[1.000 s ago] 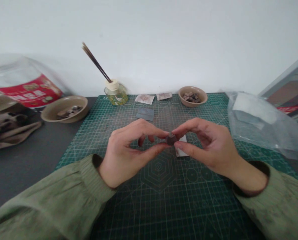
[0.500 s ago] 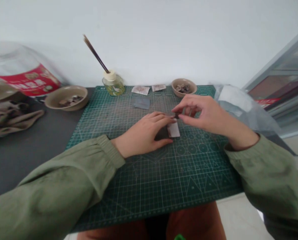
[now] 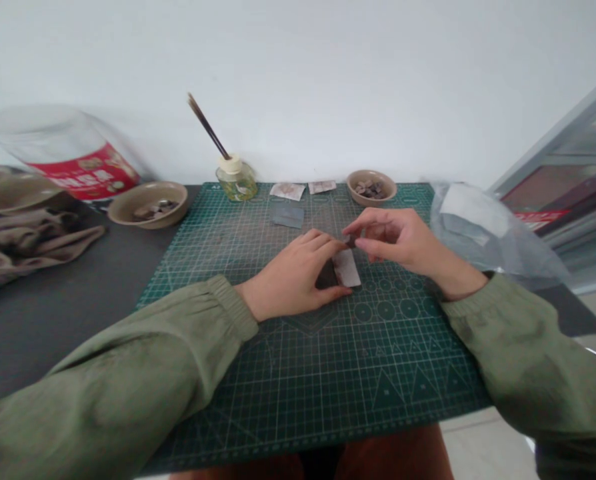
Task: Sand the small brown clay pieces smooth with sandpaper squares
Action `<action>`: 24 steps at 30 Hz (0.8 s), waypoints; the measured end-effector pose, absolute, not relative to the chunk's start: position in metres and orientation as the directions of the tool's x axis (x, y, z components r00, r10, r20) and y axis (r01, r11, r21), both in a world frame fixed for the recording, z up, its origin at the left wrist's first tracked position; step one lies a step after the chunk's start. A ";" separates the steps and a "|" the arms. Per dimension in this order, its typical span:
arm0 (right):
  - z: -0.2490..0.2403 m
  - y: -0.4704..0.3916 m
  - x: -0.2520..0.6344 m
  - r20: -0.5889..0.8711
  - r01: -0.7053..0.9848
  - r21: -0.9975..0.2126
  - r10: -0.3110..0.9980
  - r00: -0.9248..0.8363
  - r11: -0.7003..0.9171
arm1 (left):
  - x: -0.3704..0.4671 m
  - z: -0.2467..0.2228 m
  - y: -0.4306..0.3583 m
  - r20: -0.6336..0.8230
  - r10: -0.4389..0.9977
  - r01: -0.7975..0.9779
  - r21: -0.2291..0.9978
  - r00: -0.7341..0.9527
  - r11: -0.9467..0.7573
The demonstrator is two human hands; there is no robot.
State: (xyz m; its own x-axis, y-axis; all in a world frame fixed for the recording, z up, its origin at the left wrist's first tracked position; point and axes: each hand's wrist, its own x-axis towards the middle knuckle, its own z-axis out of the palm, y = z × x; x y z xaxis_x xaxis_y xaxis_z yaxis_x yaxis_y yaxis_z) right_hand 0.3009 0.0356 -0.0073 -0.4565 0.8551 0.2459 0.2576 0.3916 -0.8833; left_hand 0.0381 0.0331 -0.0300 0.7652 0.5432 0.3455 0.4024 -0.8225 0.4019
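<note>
My left hand (image 3: 298, 273) lies on the green cutting mat (image 3: 288, 373), its fingers and thumb bent around a small piece of sandpaper (image 3: 348, 268) and holding it down. The white side of that piece shows at the right; the rest is partly hidden under the hand. Just beyond its upper edge, my right hand (image 3: 395, 240) pinches a small dark stone chip (image 3: 351, 241) between thumb and fingertips. The left fingertips are close to the chip; whether they touch it I cannot tell.
A grey sandpaper piece (image 3: 288, 216) and two pale printed pieces (image 3: 288, 191) lie behind. A bowl of stone chips (image 3: 371, 187) stands at the back right, another bowl (image 3: 148, 203) left. Near them are a reed diffuser (image 3: 237, 179), a cloth (image 3: 33, 243), a big jar (image 3: 83, 160) and a plastic bag (image 3: 493, 227).
The whole view has shifted slightly, so things sit a little lower. The left hand still holds the sandpaper and the right still pinches the chip, with its fingers slightly closer together.
</note>
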 end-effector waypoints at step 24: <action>-0.010 0.033 0.300 0.181 0.178 -0.945 0.893 -0.413 0.274 | 0.024 -0.036 0.043 0.346 0.768 0.420 0.680 0.539 -0.601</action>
State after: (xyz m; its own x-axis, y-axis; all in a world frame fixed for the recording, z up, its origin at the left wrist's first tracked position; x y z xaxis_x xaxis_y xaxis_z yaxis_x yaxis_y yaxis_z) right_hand 0.3004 0.0330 -0.0100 -0.4127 0.8927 0.1809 0.1781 0.2739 -0.9451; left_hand 0.0235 0.0429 -0.0358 0.5387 0.7684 0.3456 0.4202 -0.6006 0.6802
